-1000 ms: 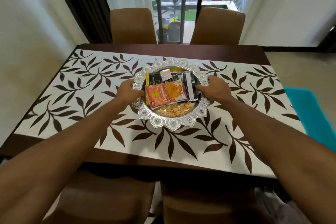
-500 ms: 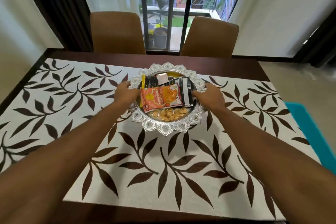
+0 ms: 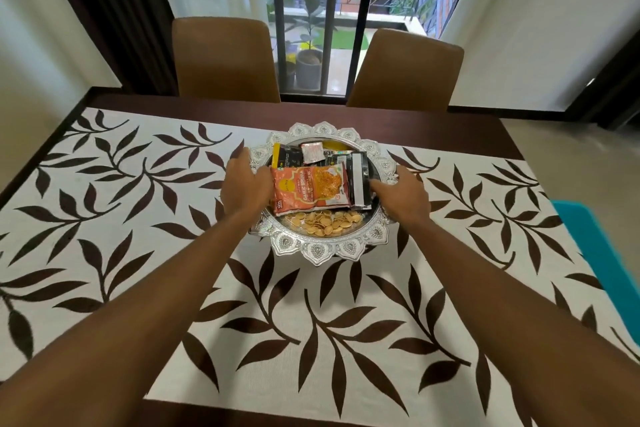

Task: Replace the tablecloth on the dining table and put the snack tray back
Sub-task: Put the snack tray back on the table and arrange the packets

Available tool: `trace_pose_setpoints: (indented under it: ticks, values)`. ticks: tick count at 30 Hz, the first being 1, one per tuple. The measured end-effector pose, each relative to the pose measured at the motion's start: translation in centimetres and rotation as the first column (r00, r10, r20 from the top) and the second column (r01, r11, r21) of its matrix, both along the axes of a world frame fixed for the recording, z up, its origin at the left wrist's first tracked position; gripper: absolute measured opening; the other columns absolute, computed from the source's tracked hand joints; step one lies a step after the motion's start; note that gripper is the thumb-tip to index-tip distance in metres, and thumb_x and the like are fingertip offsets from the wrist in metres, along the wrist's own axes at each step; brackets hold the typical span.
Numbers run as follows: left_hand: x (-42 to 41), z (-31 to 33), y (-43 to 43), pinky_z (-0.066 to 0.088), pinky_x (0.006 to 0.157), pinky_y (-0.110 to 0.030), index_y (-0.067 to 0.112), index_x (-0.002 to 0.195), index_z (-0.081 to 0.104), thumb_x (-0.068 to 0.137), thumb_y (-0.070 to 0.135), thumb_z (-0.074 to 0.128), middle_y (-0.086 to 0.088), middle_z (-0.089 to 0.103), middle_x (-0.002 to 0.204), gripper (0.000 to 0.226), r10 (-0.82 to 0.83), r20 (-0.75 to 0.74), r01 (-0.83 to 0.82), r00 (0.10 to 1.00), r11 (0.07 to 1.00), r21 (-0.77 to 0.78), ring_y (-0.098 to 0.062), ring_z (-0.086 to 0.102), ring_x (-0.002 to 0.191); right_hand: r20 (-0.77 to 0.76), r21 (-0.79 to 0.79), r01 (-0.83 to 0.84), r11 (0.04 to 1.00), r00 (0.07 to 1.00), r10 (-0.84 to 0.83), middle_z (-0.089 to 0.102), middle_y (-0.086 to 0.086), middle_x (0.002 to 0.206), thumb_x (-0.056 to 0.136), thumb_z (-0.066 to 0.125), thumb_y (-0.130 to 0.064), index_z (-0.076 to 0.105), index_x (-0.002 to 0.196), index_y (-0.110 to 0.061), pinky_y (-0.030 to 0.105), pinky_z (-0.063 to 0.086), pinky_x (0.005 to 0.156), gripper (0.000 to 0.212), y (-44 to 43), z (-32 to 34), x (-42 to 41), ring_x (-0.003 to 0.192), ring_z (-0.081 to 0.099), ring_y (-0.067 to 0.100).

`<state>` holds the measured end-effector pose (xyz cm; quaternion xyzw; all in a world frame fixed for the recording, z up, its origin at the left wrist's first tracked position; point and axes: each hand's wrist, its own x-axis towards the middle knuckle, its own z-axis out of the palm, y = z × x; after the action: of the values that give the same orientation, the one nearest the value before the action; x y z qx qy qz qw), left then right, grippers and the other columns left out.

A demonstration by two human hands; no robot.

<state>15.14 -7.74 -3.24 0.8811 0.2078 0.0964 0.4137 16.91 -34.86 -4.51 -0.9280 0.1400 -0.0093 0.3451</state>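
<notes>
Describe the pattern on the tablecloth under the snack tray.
White tablecloth with dark brown leafy branch prints, shown clearly in the head view.

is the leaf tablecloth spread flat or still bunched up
Spread flat: the tablecloth lies smooth across the table, with the snack tray on it.

1. Two tan upholstered chairs, the left chair (image 3: 225,59) and the right chair (image 3: 403,71), stand side by side at the far edge of a dark wood dining table (image 3: 450,130).
2. Behind them, a tall window (image 3: 318,10) with dark vertical bars lets in daylight; potted plants (image 3: 308,45) stand outside it.
3. White curtains (image 3: 540,21) hang on both sides of the window, with a dark drape (image 3: 114,10) at left.
4. Pale floor (image 3: 571,139) shows at right, beside a turquoise object (image 3: 602,253) past the table's edge.
</notes>
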Motion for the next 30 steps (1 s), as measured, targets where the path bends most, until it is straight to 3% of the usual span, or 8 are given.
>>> trace_pose_setpoints:
  ticks: [3,6,10,12,15,19,25,30]
  values:
    - [-0.1,0.6,-0.2,0.041,0.106,-0.048,0.02,0.154,0.034,0.103,0.031,0.041,-0.011,0.043,0.149,0.053,0.006,0.004,-0.006,1.0,1.0,0.029,-0.029,0.042,0.136,0.029,-0.065,-0.001,0.998,1.0,0.003,0.066,-0.001,0.114,0.085,0.062,-0.058,0.057,0.123,-0.025,0.036,0.049,0.078,0.051,0.1,0.5,-0.2,0.098,0.061,0.021]
    - [-0.8,1.0,0.1,0.04,0.106,-0.047,0.018,0.148,0.045,0.1,0.031,0.046,-0.011,0.048,0.144,0.05,-0.015,0.104,0.01,0.994,0.999,0.052,-0.027,0.043,0.132,0.175,-0.153,0.012,0.988,0.985,0.015,0.055,0.007,0.14,0.095,0.054,-0.057,0.044,0.147,-0.022,0.046,0.048,0.094,0.063,0.1,1.0,-0.3,0.126,0.053,0.028]
    - [-2.7,0.9,0.9,0.043,0.1,-0.045,0.015,0.136,0.055,0.093,0.038,0.06,-0.01,0.056,0.132,0.05,-0.204,0.202,0.152,0.958,0.957,0.246,-0.025,0.048,0.122,0.378,-0.375,-0.168,0.912,0.87,0.316,0.059,0.007,0.129,0.095,0.052,-0.059,0.051,0.143,-0.022,0.043,0.046,0.092,0.06,0.8,1.9,-0.2,0.116,0.053,0.025]
    - [-3.1,0.6,1.0,0.044,0.1,-0.042,0.015,0.136,0.054,0.09,0.043,0.062,-0.007,0.057,0.131,0.054,-0.322,0.153,0.263,0.934,0.912,0.315,-0.022,0.049,0.121,0.319,-0.415,-0.356,0.837,0.805,0.5,0.057,0.005,0.131,0.089,0.059,-0.063,0.053,0.142,-0.028,0.046,0.046,0.095,0.064,1.8,2.6,-0.1,0.119,0.051,0.023]
    - [-3.5,0.5,0.7,0.045,0.103,-0.045,0.015,0.141,0.048,0.083,0.053,0.056,-0.006,0.055,0.133,0.07,-0.401,0.081,0.367,0.912,0.889,0.275,-0.021,0.047,0.123,0.11,-0.419,-0.61,0.673,0.701,0.704,0.046,0.002,0.15,0.085,0.067,-0.061,0.049,0.146,-0.038,0.054,0.038,0.109,0.068,3.8,3.7,0.6,0.138,0.039,0.026]
    - [-3.9,-0.1,0.1,0.04,0.102,-0.042,0.014,0.146,0.044,0.083,0.06,0.052,-0.009,0.052,0.139,0.078,-0.42,0.055,0.38,0.906,0.864,0.331,-0.026,0.047,0.126,-0.119,-0.512,-0.74,0.436,0.564,0.817,0.035,-0.003,0.163,0.089,0.06,-0.064,0.046,0.148,-0.043,0.052,0.029,0.117,0.065,4.9,3.3,1.4,0.15,0.026,0.026]
    - [-3.6,-0.8,0.3,0.04,0.109,-0.049,0.019,0.149,0.04,0.086,0.064,0.051,-0.007,0.049,0.145,0.078,-0.431,0.056,0.373,0.901,0.832,0.41,-0.026,0.045,0.131,-0.142,-0.494,-0.735,0.465,0.596,0.791,0.029,0.001,0.166,0.097,0.055,-0.057,0.041,0.152,-0.04,0.05,0.023,0.121,0.06,4.7,3.2,2.8,0.154,0.02,0.029]
    - [-3.6,-1.1,0.4,0.038,0.109,-0.046,0.019,0.148,0.045,0.08,0.054,0.055,-0.008,0.048,0.144,0.077,-0.429,0.047,0.375,0.902,0.833,0.408,-0.027,0.042,0.132,-0.147,-0.508,-0.709,0.49,0.631,0.761,0.029,0.001,0.166,0.097,0.057,-0.055,0.041,0.153,-0.04,0.049,0.026,0.12,0.06,5.1,3.2,3.6,0.154,0.02,0.03]
